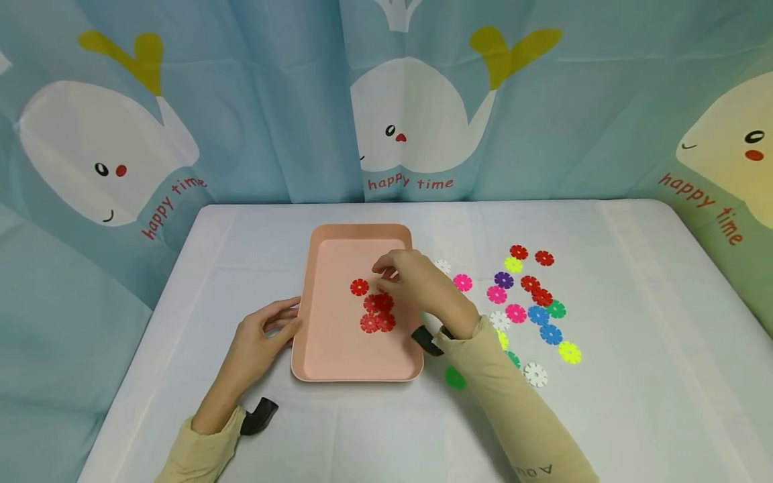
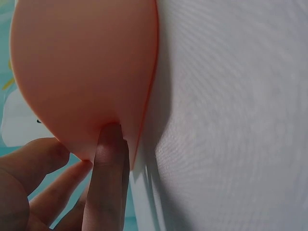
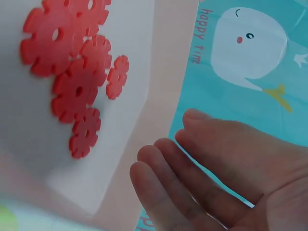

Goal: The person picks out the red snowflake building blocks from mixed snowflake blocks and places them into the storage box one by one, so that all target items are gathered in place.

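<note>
On the white table lies a pink rectangular tray [image 1: 331, 352]. My left hand [image 1: 260, 342] holds its left side, with thumb and fingertips at the rim; in the left wrist view one finger [image 2: 109, 151] presses against the tray's outer wall. Inside the tray are several red notched plastic discs [image 1: 370, 323], most overlapping in a cluster and one red disc [image 1: 359, 287] apart on the left. My right hand [image 1: 413, 282] is over the tray's right half, just above the cluster. Its fingers are loosely bent and hold nothing; the right wrist view shows them apart from the discs.
Right of the tray, notched discs are scattered: red [image 1: 544, 258], yellow [image 1: 570, 352], blue [image 1: 551, 334], purple [image 1: 504, 280], pink [image 1: 516, 313], white [image 1: 535, 375] and green [image 1: 455, 378]. My right forearm covers part of them. A whale-print curtain [image 1: 302, 100] hangs behind the table.
</note>
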`<action>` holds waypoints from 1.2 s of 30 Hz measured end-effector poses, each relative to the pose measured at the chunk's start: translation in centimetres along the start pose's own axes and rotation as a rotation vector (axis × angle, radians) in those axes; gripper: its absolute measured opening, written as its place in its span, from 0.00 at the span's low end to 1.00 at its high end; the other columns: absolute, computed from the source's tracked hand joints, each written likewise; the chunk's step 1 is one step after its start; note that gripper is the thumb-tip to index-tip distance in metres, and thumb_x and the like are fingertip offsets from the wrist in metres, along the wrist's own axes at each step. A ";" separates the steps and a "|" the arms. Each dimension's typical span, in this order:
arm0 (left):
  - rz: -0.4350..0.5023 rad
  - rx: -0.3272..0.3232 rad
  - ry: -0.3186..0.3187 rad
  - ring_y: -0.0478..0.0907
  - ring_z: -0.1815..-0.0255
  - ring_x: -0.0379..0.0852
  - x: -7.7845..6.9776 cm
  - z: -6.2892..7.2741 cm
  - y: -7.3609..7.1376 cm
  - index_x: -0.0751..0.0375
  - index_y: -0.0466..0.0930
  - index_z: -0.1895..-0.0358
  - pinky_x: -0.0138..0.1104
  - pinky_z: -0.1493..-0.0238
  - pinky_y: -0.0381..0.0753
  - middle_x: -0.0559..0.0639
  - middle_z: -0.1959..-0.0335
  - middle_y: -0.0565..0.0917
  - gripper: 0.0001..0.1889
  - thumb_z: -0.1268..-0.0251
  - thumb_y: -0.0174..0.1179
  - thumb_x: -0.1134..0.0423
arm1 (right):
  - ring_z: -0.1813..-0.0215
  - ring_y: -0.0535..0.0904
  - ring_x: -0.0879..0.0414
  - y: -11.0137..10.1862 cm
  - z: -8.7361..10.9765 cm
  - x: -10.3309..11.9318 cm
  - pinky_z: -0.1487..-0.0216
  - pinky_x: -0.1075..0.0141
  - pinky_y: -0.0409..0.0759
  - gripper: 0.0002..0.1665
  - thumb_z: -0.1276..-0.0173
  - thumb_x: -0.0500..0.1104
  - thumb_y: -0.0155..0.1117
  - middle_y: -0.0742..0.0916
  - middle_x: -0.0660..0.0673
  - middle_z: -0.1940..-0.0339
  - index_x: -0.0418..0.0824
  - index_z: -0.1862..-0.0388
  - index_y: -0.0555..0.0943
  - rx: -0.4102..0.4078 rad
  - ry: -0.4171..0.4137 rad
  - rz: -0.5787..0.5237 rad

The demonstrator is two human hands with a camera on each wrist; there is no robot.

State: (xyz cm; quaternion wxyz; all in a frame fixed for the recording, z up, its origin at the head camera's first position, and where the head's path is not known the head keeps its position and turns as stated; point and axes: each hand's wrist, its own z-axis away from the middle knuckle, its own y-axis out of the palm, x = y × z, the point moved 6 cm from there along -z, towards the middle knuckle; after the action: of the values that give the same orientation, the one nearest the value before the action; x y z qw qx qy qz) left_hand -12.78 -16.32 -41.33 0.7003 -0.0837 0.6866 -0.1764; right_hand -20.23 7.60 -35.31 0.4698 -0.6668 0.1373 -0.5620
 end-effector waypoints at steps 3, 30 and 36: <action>0.000 0.000 -0.006 0.84 0.50 0.55 0.1 0.1 0.0 0.65 0.77 0.36 0.32 0.60 0.87 0.63 0.50 0.85 0.21 0.30 0.62 0.66 | 0.52 0.85 0.49 -0.4 0.4 0.0 0.46 0.58 0.84 0.16 0.34 0.36 0.69 0.88 0.39 0.52 0.32 0.48 0.84 -0.001 -0.010 0.015; -0.006 0.002 -0.006 0.84 0.49 0.54 0.0 0.1 0.0 0.64 0.77 0.36 0.32 0.60 0.87 0.63 0.49 0.85 0.21 0.30 0.62 0.65 | 0.51 0.83 0.47 -2.6 3.3 -2.0 0.48 0.52 0.85 0.15 0.34 0.36 0.70 0.87 0.39 0.54 0.32 0.49 0.84 -0.112 -0.032 0.038; -0.014 0.002 0.000 0.84 0.49 0.53 0.0 0.1 -0.1 0.64 0.77 0.36 0.31 0.60 0.87 0.63 0.49 0.85 0.21 0.30 0.62 0.64 | 0.49 0.83 0.46 -3.0 3.8 -2.7 0.49 0.51 0.86 0.17 0.35 0.35 0.70 0.87 0.39 0.52 0.32 0.48 0.84 -0.112 -0.004 0.050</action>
State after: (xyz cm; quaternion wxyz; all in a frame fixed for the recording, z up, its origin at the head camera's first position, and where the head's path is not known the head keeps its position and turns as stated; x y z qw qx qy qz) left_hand -12.69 -16.38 -41.29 0.6990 -0.0878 0.6860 -0.1820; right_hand -18.83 12.86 -34.40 0.4459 -0.6896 0.1839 -0.5402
